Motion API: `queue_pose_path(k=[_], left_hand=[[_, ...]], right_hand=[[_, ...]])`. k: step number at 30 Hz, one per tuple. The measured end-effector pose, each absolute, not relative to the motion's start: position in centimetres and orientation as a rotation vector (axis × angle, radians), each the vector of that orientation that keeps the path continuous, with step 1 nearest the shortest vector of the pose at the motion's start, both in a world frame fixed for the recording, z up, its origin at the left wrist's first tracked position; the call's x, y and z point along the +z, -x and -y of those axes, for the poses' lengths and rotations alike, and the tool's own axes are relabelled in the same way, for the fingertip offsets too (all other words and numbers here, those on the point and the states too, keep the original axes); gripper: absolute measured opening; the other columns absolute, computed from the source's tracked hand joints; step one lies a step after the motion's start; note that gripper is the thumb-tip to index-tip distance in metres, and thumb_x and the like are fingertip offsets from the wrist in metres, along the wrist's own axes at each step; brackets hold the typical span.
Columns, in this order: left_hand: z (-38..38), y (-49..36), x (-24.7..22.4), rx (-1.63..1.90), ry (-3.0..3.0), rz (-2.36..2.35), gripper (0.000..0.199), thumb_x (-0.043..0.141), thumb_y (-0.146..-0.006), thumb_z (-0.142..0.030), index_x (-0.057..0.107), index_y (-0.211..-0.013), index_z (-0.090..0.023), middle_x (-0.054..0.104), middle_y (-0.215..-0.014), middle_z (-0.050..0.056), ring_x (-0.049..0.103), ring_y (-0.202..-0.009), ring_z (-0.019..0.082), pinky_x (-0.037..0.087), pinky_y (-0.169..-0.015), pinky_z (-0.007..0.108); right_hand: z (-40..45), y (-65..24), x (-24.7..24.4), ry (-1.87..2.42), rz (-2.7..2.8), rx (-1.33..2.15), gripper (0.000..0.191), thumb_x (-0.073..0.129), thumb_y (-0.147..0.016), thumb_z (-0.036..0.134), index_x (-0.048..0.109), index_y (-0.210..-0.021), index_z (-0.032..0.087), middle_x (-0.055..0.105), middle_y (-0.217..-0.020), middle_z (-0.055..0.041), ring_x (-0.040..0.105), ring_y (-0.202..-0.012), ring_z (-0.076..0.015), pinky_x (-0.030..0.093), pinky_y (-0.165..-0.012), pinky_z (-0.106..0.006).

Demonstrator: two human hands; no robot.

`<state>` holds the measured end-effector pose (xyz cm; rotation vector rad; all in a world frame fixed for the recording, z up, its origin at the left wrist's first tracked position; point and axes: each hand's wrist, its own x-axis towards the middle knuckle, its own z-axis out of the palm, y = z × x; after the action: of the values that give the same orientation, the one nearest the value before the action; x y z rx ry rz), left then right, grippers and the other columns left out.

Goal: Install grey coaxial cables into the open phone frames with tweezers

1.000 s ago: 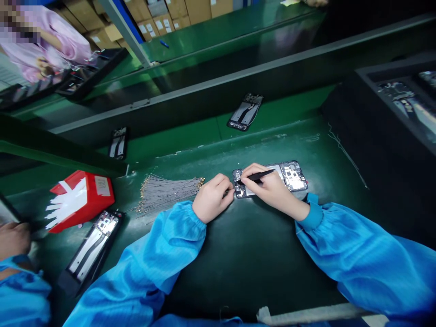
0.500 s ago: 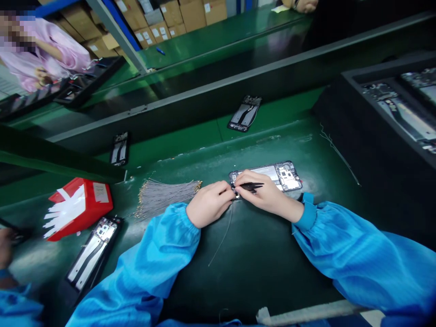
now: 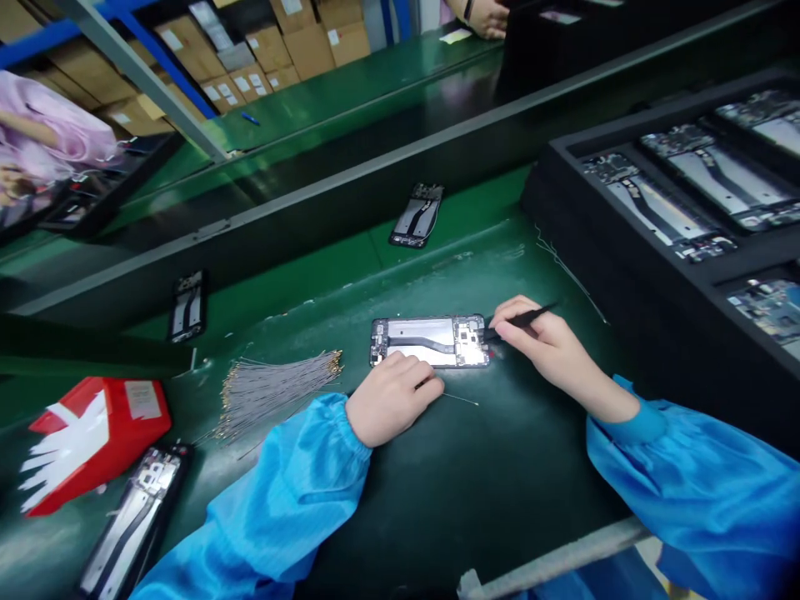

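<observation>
The left sleeve (image 3: pixel 268 492) and the right sleeve (image 3: pixel 693 475) are long, loose, bright blue fabric with a slight sheen and visible folds. The left cuff (image 3: pixel 351 423) is gathered; the right cuff (image 3: pixel 641 421) is a smooth, close-fitting, blue-teal band. The left hand (image 3: pixel 392 398) and right hand (image 3: pixel 553 354) are ungloved.

Cardboard boxes (image 3: pixel 308 55) stand behind a green counter (image 3: pixel 312 102) — pink sleeve (image 3: pixel 78 125) far left.
</observation>
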<state>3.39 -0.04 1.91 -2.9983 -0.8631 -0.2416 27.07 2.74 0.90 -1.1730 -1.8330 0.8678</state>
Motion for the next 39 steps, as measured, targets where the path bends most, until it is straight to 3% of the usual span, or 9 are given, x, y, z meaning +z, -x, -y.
queue_pose_path(k=[4,8,15,39], left_hand=[[-0.5,-4.2,1.7,-0.231,3.000,0.836,0.018,0.038,-0.088,-0.018,0.055,-0.082,-0.017,0.055,-0.073,0.002,0.047,-0.068,0.014,0.034,-0.063,0.028],[-0.8,-5.1,1.5,-0.303,2.961,0.890,0.021,0.037,-0.088,-0.019,0.057,-0.081,-0.018,0.055,-0.071,0.002,0.046,-0.067,0.015,0.033,-0.062,0.029],[-0.8,-5.4,1.4,-0.401,2.942,0.910,0.023,0.039,-0.087,-0.019,0.059,-0.077,-0.017,0.055,-0.070,0.003,0.044,-0.066,0.015,0.031,-0.060,0.029],[-0.8,-5.3,1.5,-0.380,2.945,0.915,0.022,0.040,-0.087,-0.020,0.059,-0.076,-0.017,0.056,-0.070,0.002,0.043,-0.066,0.015,0.030,-0.060,0.028]], right_hand=[[-1.2,-27.5,1.0,1.068,1.873,0.954,0.007,0.052,-0.081,0.024,0.057,-0.085,0.021,0.055,-0.090,-0.0043,0.054,-0.087,-0.0166,0.045,-0.077,-0.033],[-0.2,-27.8,0.6,1.130,1.928,0.901,0.015,0.053,-0.080,0.018,0.058,-0.094,0.021,0.058,-0.093,-0.0051,0.056,-0.089,-0.0174,0.047,-0.076,-0.033],[0.2,-27.6,0.8,1.234,1.856,0.907,0.005,0.058,-0.076,0.020,0.059,-0.081,0.019,0.062,-0.079,-0.0035,0.060,-0.073,-0.0159,0.049,-0.066,-0.030],[0.7,-26.8,1.0,1.181,1.929,0.867,0.005,0.055,-0.077,0.017,0.057,-0.082,0.019,0.062,-0.082,-0.0035,0.059,-0.075,-0.0145,0.048,-0.067,-0.028]])
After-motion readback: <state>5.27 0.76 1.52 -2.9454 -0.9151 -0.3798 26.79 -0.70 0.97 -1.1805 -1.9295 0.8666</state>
